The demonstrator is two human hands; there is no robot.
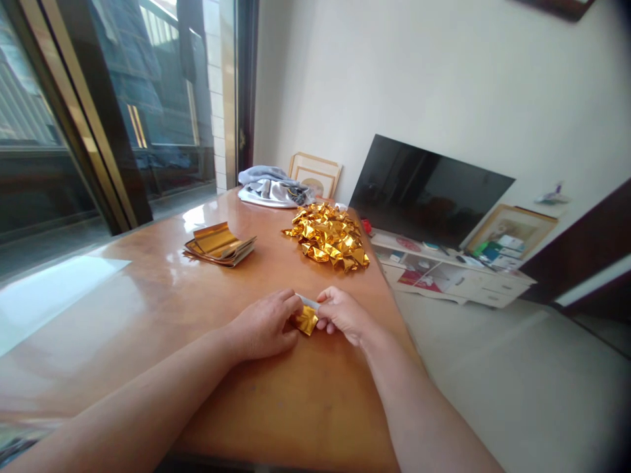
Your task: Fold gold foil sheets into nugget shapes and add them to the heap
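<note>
A small sheet of gold foil paper (306, 320) lies between my two hands low over the wooden table, its far edge folded up so a pale underside shows. My left hand (270, 323) grips its left side, fingers curled over it. On the right edge, the thumb and fingers of my right hand (342, 315) pinch the paper. Beyond my hands rises a heap of folded gold foil pieces (330, 238). To the left of that heap sits a stack of flat gold foil sheets (221, 244), its top sheets curling upward.
Bundled grey cloth (273, 186) rests at the far end of the glossy table (276, 407), near a framed picture (315, 172). The table's right edge runs close beside my right arm. Past it stand a television (428, 190) and a white cabinet (458, 279).
</note>
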